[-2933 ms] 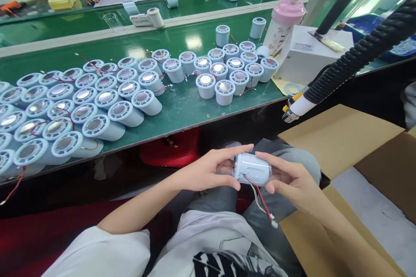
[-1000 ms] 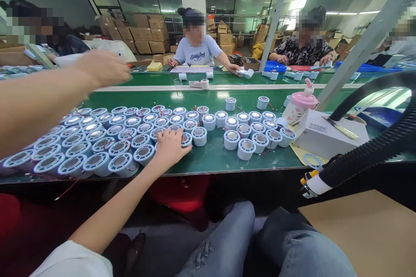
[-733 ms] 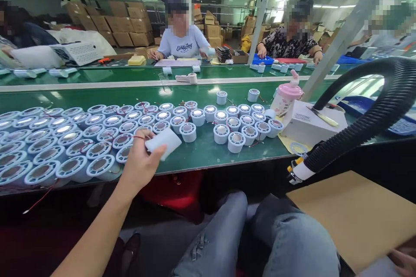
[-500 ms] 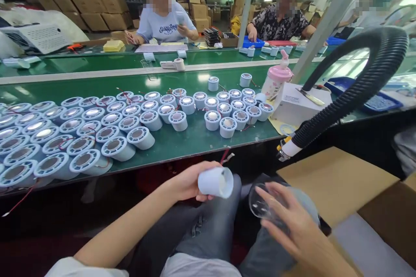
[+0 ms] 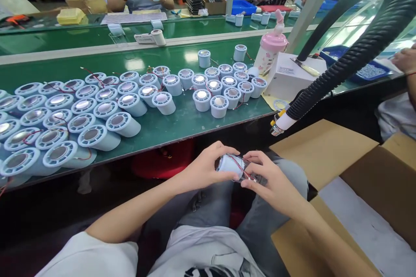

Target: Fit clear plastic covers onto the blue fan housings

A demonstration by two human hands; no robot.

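Short white sleeve on the left arm, white tee with a black printed graphic on the front. Blue-grey jeans, lighter fade on the knees. Left hand (image 5: pixel 204 169) and right hand (image 5: pixel 276 184) bare, no gloves, forearms uncovered

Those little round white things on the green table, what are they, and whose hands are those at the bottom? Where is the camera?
The camera sits on a person's head and looks down, so you see that person's own two arms. The left hand and the right hand hold one small white cylinder over the lap, with thin red and white wires coming off it. It looks like the many white cylinders crowded on the green table, each with a shiny round top. I cannot tell what they belong in. On the right are a pink bottle, a white box, a black ribbed hose and an open cardboard box. Other people sit across the table.
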